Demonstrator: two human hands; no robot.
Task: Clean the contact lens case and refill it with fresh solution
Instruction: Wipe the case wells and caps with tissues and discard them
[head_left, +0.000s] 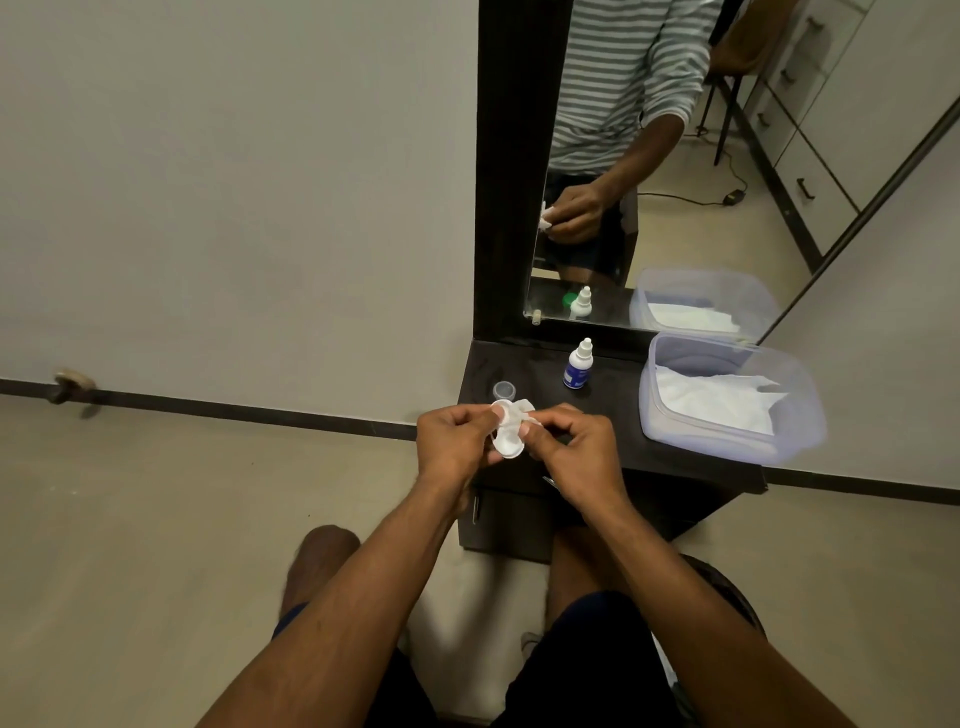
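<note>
1. White translucent plastic contact lens case (508, 432), two round wells joined side by side, held in the air above the front left part of the dark brown wooden desk (613, 415), between both hands. One well faces the camera, smooth and glossy; the other is partly covered by fingers.
2. Left hand (457, 441): grip clamped on the case, thumb and curled fingers pinching its left edge.
3. Right hand (576, 447): fingers curled, grip pinching a small piece of white tissue (527, 410) against the upper well of the case. Tissue is crumpled and soft-looking, mostly hidden by the fingertips.
4. Small clear round plastic cap (503, 388) stands on the desk just behind the hands, near the left edge.
5. Small white plastic dropper bottle with a blue label (577, 366), upright, nozzle cap on, near the back of the desk. Label writing too small to read.
6. Clear bluish rectangular plastic tub (727, 441) with rounded corners fills the right part of the desk, its front corner close to the desk's front edge. White paper tissues (717, 400) lie loosely folded inside.
7. Open room: bare desk surface between bottle, tub and hands; the strip in front of the tub is narrow.
8. Dark-framed mirror (509, 182) rises from the back edge of the desk; it reflects the bottle, the tub, a green round item and a striped sleeve.
9. Pale matte wall and beige floor to the left, with a dark skirting line between them.
</note>
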